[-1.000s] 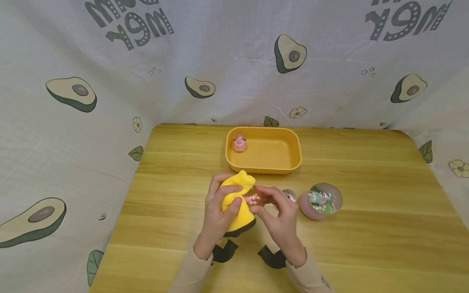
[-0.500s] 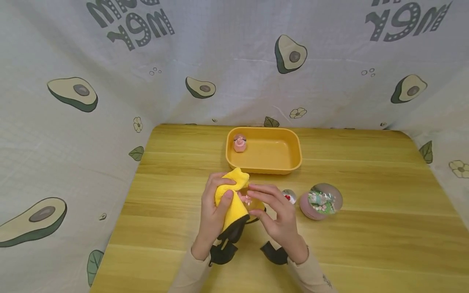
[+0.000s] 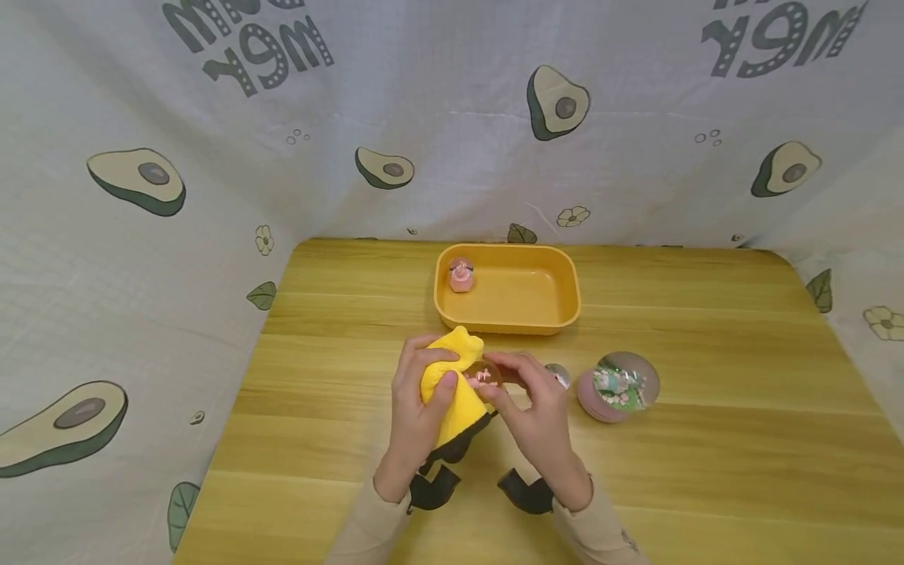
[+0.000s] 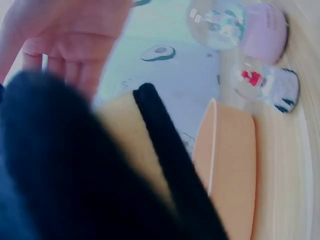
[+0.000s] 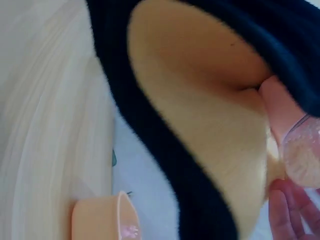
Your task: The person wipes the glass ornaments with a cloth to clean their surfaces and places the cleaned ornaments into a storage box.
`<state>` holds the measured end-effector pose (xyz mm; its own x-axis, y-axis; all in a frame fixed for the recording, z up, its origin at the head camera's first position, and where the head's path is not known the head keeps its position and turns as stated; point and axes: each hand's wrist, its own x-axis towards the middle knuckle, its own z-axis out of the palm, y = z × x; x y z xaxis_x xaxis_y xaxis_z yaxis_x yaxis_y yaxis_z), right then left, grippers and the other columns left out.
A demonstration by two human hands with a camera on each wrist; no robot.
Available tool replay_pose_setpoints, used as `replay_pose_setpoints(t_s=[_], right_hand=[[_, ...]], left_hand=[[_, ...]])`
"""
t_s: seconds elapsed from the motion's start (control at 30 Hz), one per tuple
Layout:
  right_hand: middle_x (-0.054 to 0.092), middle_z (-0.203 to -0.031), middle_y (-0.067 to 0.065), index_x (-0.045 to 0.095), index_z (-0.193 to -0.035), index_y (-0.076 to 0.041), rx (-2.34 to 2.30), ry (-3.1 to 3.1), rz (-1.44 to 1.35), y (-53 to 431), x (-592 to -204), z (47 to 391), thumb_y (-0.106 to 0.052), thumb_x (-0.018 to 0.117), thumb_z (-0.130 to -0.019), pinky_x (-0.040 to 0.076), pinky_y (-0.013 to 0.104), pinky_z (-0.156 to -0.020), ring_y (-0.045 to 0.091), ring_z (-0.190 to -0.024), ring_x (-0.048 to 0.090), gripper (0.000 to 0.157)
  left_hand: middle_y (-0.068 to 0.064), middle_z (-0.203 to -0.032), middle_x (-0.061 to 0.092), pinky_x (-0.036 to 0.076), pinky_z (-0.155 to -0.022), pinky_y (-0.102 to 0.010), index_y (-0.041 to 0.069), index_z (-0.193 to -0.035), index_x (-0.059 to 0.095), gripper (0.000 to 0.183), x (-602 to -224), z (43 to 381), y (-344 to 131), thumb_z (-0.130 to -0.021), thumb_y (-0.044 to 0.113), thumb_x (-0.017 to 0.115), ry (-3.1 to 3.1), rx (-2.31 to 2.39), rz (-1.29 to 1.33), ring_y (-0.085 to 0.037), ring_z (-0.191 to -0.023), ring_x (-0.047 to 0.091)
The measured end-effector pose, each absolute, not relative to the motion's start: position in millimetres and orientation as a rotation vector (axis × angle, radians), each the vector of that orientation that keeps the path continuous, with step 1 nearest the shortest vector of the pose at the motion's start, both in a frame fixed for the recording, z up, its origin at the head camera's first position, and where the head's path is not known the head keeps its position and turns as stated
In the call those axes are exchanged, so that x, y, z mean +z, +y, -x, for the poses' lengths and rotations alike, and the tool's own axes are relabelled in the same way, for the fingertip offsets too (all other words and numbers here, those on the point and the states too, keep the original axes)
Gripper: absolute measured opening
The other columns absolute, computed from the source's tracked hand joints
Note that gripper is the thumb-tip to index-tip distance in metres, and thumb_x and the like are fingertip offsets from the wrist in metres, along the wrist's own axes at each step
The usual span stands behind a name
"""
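Observation:
A yellow cloth (image 3: 457, 412) with a dark edge is gripped in my left hand (image 3: 411, 412), bunched against a small snow globe (image 3: 482, 373) with a pink figure inside. My right hand (image 3: 542, 408) holds the globe's clear dome from the right, thumb at the near side and fingers at the far side. In the right wrist view, the globe's pink base (image 5: 280, 107) shows beside the cloth (image 5: 220, 130), with fingertips (image 5: 287, 205) by the dome. The cloth's blurred dark edge (image 4: 165, 145) fills much of the left wrist view.
Behind the hands stands a yellow bin (image 3: 508, 326) holding a small pink snow globe (image 3: 461, 276). Right of the hands are a small globe with a red figure (image 4: 252, 78) and a larger globe on a pink base (image 3: 599, 399). All rest on a wooden table (image 3: 706, 455).
The right fingers spread off the dome half a second ago and now close round it. The globe has turned in the cloth, and the cloth's dark edge has shifted.

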<state>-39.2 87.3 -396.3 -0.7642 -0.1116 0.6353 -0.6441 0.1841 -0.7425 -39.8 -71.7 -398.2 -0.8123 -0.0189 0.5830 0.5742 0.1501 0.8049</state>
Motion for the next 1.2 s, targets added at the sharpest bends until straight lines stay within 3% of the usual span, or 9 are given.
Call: replay_pose_setpoints(t_s=[0.13, 0.23, 0.53, 0.77, 0.87, 0.93, 1.03, 1.2], right_hand=[[0.058, -0.121, 0.02, 0.058, -0.12, 0.007, 1.545, -1.922, -0.952, 87.7, -397.9, 44.4, -0.03, 0.06, -0.095, 0.044, 0.028, -0.093, 0.027, -0.11, 0.056, 0.045], [0.059, -0.12, 0.021, 0.061, -0.116, 0.007, 1.494, -1.833, -1.066, 88.1, -398.7, 47.7, -0.025, 0.062, -0.094, 0.043, 0.029, -0.095, 0.026, -0.113, 0.055, 0.039], [0.065, -0.099, 0.021, 0.063, -0.109, 0.012, 1.563, -1.816, -0.895, 86.3, -400.2, 44.7, -0.027, 0.066, -0.087, 0.049, 0.023, -0.084, 0.018, -0.095, 0.063, 0.045], [0.068, -0.088, 0.016, 0.067, -0.101, 0.006, 1.614, -2.015, -0.667, 87.8, -395.8, 37.1, -0.037, 0.065, -0.087, 0.052, 0.019, -0.066, 0.014, -0.07, 0.064, 0.045], [0.067, -0.098, 0.015, 0.065, -0.107, 0.005, 1.564, -2.028, -0.718, 89.4, -395.0, 39.6, -0.038, 0.064, -0.089, 0.051, 0.021, -0.075, 0.018, -0.081, 0.065, 0.047], [0.064, -0.109, 0.017, 0.062, -0.113, 0.006, 1.532, -2.002, -0.816, 90.7, -394.3, 41.8, -0.038, 0.063, -0.091, 0.048, 0.024, -0.085, 0.021, -0.097, 0.063, 0.049], [0.057, -0.122, 0.021, 0.059, -0.12, 0.006, 1.508, -1.901, -1.02, 92.4, -394.2, 44.9, -0.029, 0.062, -0.093, 0.042, 0.031, -0.096, 0.028, -0.114, 0.054, 0.044], [0.061, -0.117, 0.02, 0.065, -0.113, 0.005, 1.455, -1.775, -1.127, 92.6, -394.8, 48.5, -0.018, 0.066, -0.089, 0.043, 0.028, -0.094, 0.026, -0.11, 0.057, 0.033]], left_hand=[[-0.011, -0.113, 0.054, 0.049, -0.071, -0.029, 0.006, -0.103, 0.059, 0.023, -395.7, 38.9, -74.0, -0.097, 0.027, 0.052, -1.95, -1.843, 0.449, -0.025, -0.097, 0.053], [-0.01, -0.113, 0.054, 0.048, -0.073, -0.029, 0.006, -0.105, 0.059, 0.019, -393.3, 38.1, -75.4, -0.096, 0.02, 0.051, -1.943, -1.908, 0.428, -0.026, -0.096, 0.053], [-0.013, -0.112, 0.051, 0.051, -0.069, -0.031, 0.008, -0.102, 0.059, 0.027, -395.6, 39.9, -72.0, -0.097, 0.033, 0.05, -1.99, -1.677, 0.543, -0.027, -0.099, 0.053], [-0.013, -0.111, 0.051, 0.052, -0.072, -0.032, 0.009, -0.1, 0.06, 0.023, -398.1, 38.4, -69.5, -0.096, 0.03, 0.052, -1.996, -1.636, 0.56, -0.026, -0.099, 0.053], [-0.011, -0.112, 0.053, 0.05, -0.072, -0.03, 0.008, -0.102, 0.06, 0.017, -397.4, 37.3, -68.7, -0.095, 0.022, 0.054, -1.991, -1.755, 0.489, -0.025, -0.098, 0.053], [-0.01, -0.112, 0.054, 0.049, -0.073, -0.03, 0.007, -0.104, 0.06, 0.015, -395.9, 36.9, -69.1, -0.095, 0.018, 0.053, -1.977, -1.848, 0.442, -0.025, -0.098, 0.053], [-0.009, -0.112, 0.054, 0.049, -0.075, -0.029, 0.005, -0.106, 0.059, 0.016, -392.8, 37.0, -70.9, -0.096, 0.014, 0.051, -1.949, -1.953, 0.399, -0.025, -0.097, 0.053], [-0.01, -0.112, 0.054, 0.049, -0.076, -0.03, 0.006, -0.105, 0.059, 0.016, -390.1, 37.2, -72.7, -0.095, 0.014, 0.05, -1.974, -1.952, 0.409, -0.026, -0.098, 0.053]])
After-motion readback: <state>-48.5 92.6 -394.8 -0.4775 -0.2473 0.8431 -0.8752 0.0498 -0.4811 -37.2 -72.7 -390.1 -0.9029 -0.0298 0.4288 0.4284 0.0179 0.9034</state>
